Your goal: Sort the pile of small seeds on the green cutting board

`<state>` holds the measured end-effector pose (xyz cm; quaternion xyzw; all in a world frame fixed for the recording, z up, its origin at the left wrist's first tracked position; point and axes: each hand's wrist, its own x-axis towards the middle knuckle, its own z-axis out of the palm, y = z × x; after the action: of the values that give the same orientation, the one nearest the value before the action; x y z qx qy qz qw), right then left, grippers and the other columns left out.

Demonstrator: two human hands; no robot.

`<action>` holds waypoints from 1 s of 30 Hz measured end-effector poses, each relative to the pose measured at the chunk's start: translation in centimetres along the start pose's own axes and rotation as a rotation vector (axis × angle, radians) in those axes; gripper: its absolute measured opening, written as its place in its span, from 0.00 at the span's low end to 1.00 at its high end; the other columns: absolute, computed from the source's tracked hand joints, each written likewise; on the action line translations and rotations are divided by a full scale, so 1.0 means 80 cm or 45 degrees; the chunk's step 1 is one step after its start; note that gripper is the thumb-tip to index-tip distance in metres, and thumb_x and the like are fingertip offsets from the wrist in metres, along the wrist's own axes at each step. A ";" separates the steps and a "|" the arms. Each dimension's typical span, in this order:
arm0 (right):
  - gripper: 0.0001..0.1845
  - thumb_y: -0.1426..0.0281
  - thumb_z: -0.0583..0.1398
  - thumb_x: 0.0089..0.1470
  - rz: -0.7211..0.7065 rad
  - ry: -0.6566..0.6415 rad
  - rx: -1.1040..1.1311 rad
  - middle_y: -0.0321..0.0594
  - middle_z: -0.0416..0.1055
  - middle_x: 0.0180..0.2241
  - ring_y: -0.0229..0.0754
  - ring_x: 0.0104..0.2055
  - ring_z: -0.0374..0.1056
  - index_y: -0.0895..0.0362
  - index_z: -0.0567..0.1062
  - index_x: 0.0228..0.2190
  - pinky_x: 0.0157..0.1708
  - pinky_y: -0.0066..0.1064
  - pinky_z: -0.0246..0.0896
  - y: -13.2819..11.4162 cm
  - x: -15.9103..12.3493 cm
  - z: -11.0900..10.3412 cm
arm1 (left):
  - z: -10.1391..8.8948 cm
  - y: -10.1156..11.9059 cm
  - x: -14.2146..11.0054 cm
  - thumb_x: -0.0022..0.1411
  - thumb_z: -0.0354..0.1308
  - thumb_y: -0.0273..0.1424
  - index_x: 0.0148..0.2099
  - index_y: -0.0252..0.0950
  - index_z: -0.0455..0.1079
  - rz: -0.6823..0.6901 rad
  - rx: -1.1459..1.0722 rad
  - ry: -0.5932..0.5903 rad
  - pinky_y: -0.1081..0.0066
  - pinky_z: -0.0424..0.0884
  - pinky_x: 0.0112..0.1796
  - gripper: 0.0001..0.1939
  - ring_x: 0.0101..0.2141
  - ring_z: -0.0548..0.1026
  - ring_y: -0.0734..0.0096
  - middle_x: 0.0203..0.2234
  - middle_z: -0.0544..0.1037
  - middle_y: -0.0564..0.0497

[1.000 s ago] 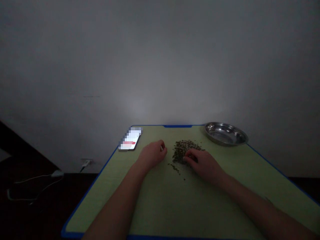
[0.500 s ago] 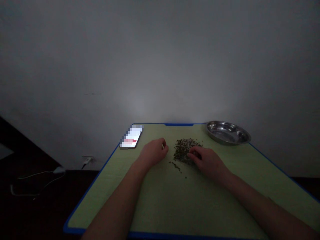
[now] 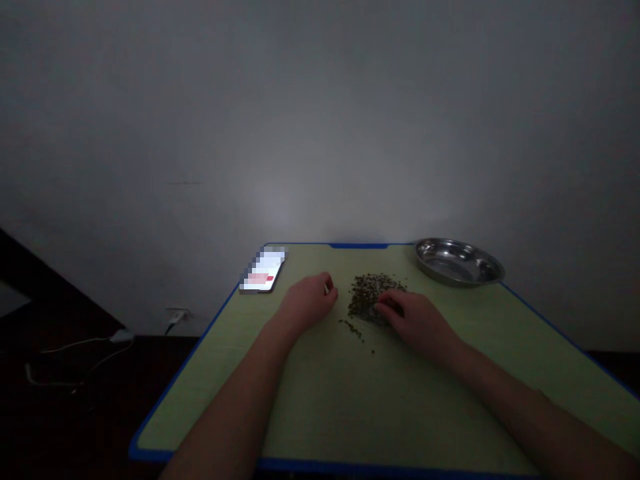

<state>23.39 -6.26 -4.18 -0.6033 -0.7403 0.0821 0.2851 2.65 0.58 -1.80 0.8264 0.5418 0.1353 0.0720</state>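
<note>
A loose pile of small dark grains, like beans or seeds (image 3: 367,293), is spread on the green table (image 3: 320,400). My right hand (image 3: 410,315) rests at the pile's right side, thumb and fingers pinched together. What it pinches, if anything, is too small to make out. To the left of the pile my left hand (image 3: 311,300) lies on the table with its fingers curled in. Whether it holds anything is hidden. A short row of stray grains (image 3: 354,331) trails below the pile, between the two hands.
A shiny oval metal dish (image 3: 457,263) stands at the table's back right corner. A lit phone (image 3: 264,270) lies at the back left edge. The wall (image 3: 320,120) rises behind the table. White cables (image 3: 80,348) and a wall socket (image 3: 179,315) are at the left.
The whole view has shifted very slightly. Both hands keep nearly the same place and pose, and the pile looks much the same.
</note>
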 end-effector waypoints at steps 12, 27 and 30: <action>0.08 0.67 0.56 0.55 -0.042 -0.041 0.004 0.37 0.74 0.25 0.38 0.26 0.66 0.56 0.73 0.29 0.27 0.28 0.53 -0.008 0.012 0.003 | 0.002 -0.006 0.001 0.59 0.47 0.37 0.38 0.38 0.69 0.014 0.010 0.019 0.71 0.63 0.29 0.12 0.30 0.73 0.68 0.31 0.77 0.48; 0.08 0.67 0.57 0.54 -0.155 -0.138 -0.141 0.40 0.74 0.29 0.40 0.31 0.66 0.56 0.75 0.30 0.30 0.29 0.53 -0.024 0.041 0.012 | -0.002 -0.011 0.002 0.59 0.47 0.36 0.39 0.38 0.69 -0.015 0.057 0.052 0.71 0.63 0.30 0.12 0.31 0.73 0.67 0.32 0.77 0.47; 0.07 0.68 0.59 0.53 -0.208 -0.144 -0.133 0.40 0.74 0.29 0.40 0.32 0.66 0.57 0.75 0.29 0.31 0.29 0.54 -0.028 0.046 0.013 | -0.004 -0.013 0.003 0.59 0.47 0.36 0.38 0.38 0.69 -0.018 0.073 0.070 0.71 0.62 0.29 0.12 0.31 0.73 0.66 0.31 0.77 0.47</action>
<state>20.54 -3.15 -2.81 -0.5495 -0.8051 0.0538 0.2169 1.74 1.20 -1.74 0.8202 0.5532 0.1418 0.0342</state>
